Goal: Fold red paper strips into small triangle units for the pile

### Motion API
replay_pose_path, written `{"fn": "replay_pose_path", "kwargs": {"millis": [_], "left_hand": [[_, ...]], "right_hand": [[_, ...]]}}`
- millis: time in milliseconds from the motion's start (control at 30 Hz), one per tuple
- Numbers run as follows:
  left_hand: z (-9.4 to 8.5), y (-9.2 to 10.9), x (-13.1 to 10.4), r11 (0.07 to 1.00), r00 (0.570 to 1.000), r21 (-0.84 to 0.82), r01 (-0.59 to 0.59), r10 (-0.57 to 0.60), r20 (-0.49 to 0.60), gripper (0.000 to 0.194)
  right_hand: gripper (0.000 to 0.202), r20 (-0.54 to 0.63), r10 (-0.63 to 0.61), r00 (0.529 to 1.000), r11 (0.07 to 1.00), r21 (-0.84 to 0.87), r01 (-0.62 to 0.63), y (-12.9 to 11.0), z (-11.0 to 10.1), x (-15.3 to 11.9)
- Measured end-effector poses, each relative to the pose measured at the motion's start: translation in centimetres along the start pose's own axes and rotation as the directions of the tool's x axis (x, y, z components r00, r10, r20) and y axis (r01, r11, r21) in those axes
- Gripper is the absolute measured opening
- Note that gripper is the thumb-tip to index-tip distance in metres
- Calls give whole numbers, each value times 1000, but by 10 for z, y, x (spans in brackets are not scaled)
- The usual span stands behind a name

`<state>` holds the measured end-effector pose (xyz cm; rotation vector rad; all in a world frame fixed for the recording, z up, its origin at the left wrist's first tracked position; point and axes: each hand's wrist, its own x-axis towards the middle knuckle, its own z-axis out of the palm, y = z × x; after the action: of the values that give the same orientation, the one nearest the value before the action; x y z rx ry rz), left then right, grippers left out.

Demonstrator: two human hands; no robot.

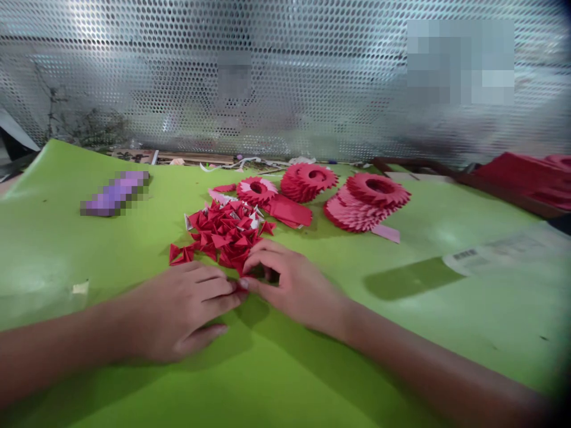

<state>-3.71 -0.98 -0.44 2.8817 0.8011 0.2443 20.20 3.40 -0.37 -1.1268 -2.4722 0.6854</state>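
Observation:
My left hand (190,306) lies low over the green tabletop, fingers stretched to the right and thumb apart. Its fingertips meet the thumb of my right hand (285,282). The right hand's thumb and index finger are bent toward each other in a pinch; anything between them is hidden or too small to make out. Just beyond both hands is a pile of small folded red paper triangles (225,229), a few with white sides. One folded red paper piece (181,254) sits at the pile's left edge, near the left hand's knuckles.
Behind the pile stand a red-and-pink paper ring (257,189), a red ring stack (307,181) and a pink-and-red ring stack (368,202). Flat red paper slips (289,211) lie between. A blurred purple object (116,193) rests left; a perforated metal screen (267,113) rises behind.

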Motion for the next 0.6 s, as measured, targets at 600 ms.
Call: {"fn": "replay_pose_path", "kwargs": {"millis": [600], "left_hand": [[-1, -3, -4, 994, 983, 74, 84, -70, -167, 35]], "right_hand": [[17, 22, 2, 1000, 999, 34, -2, 8, 1, -10]]}}
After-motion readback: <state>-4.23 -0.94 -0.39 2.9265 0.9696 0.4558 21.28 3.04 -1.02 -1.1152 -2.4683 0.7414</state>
